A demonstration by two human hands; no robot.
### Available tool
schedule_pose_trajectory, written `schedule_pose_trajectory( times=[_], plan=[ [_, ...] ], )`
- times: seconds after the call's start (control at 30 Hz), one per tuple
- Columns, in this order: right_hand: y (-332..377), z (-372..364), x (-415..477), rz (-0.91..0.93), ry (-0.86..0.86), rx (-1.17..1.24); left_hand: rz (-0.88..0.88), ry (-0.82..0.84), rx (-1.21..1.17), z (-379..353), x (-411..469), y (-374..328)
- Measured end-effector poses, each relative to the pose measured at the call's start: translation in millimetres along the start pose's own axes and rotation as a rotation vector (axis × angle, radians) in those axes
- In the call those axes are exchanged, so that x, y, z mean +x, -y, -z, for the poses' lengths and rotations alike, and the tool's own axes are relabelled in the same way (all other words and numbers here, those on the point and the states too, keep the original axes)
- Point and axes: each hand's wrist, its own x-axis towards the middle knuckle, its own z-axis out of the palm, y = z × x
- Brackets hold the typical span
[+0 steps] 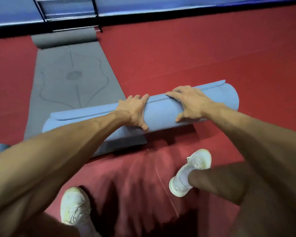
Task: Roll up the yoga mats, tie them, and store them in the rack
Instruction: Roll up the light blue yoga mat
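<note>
A grey yoga mat point(70, 82) lies part-unrolled on the red floor point(195, 57), its far end curled below a metal rack point(70, 14). At centre, the person's left hand point(135, 112) wraps its fingers round the rolled blue yoga mat point(161, 113), which lies across the grey mat's near end. The right hand point(190, 103) presses splayed, nearly straight fingers onto the roll's top.
</note>
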Motion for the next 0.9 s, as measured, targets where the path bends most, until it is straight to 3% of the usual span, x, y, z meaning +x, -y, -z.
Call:
schedule_pose_trajectory(
  times=[0.07, 0.3, 0.5, 0.73, 0.9],
  plan=[
    [-11, 32, -17, -0.052, -0.042, 0.079, -0.022, -0.031, 0.031, 25, -7, -20],
    [-47, 104, -119, -0.265, -0.458, 0.288, -0.168, -0.174, 0.127, 114, -20, -92],
    [-77, 86, -201, -0.598, -0.635, 0.283, -0.299, -0.230, 0.185, 141, -3, -170],
    [-114, -8, -252, -0.654, -0.219, 0.439, -0.408, -0.141, 0.208, 85, 26, -264],
    [-133, -82, -299, -0.723, -0.087, 0.579, -0.527, -0.068, 0.305, 18, 41, -313]
  ],
)
